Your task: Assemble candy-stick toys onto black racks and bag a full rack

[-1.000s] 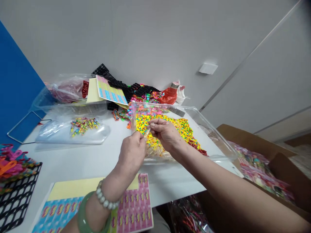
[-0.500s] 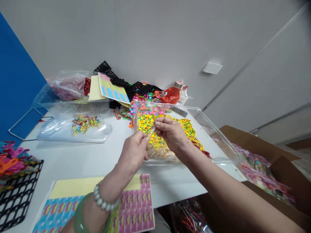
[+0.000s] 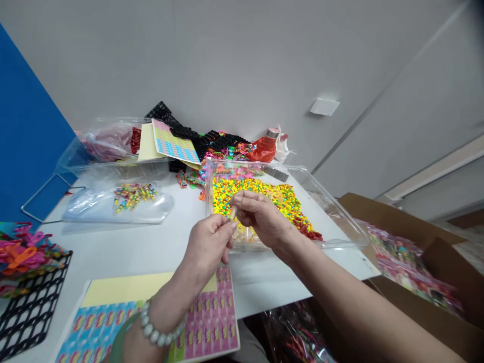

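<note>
Over the front of a clear plastic tray, my left hand and my right hand meet. Between their fingertips is a small clear tube, mostly covered by the fingers; whether anything is inside it I cannot tell. Thumb and fingers of both hands are closed on it. Small yellow, green, blue and orange candies fill much of the tray beneath. Clear tubes lie at its front edge, partly behind my right hand. Dark red pieces sit in the tray's right front corner.
A sticker sheet lies at the table's front edge. Colourful filled tubes rest on a plastic bag. At left, a black mesh mat holds bright plastic pieces. An open cardboard box stands at right.
Both hands have shifted slightly left and down, still holding the tube. My right hand's fingertips cover more of it. The view has moved a little.
</note>
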`<state>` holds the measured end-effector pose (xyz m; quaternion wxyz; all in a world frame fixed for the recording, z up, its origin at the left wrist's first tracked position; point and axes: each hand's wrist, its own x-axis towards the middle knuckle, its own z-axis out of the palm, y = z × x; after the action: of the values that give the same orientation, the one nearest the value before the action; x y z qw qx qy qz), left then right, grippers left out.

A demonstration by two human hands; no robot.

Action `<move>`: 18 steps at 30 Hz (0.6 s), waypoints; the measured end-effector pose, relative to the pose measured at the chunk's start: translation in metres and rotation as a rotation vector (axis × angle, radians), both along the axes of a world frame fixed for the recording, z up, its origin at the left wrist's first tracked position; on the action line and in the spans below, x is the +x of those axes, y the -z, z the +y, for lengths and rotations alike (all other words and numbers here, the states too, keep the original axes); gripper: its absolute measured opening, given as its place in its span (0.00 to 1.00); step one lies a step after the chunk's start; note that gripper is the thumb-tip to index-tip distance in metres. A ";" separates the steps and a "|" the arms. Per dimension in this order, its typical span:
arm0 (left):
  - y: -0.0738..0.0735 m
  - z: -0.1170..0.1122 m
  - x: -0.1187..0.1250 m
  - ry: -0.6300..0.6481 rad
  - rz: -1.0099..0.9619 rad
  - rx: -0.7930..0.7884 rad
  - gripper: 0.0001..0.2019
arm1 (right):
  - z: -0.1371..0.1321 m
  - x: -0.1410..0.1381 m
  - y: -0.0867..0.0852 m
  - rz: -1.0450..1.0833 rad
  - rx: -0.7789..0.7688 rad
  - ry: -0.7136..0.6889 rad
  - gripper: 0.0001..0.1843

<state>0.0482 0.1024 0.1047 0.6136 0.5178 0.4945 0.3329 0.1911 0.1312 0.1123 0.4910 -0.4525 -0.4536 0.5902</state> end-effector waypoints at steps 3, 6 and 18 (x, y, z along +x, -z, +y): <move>0.001 -0.002 0.000 -0.013 0.051 0.025 0.15 | 0.003 0.001 0.002 0.006 -0.007 0.038 0.15; 0.000 -0.002 -0.001 -0.055 0.122 0.065 0.15 | 0.009 0.003 0.005 0.015 -0.017 0.026 0.18; 0.016 -0.010 -0.022 -0.090 0.208 -0.015 0.16 | 0.036 0.063 0.002 0.074 0.006 0.283 0.25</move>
<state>0.0262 0.0922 0.0882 0.5473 0.5220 0.5809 0.3009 0.2543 0.1669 0.1103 0.5869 -0.4884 -0.3687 0.5302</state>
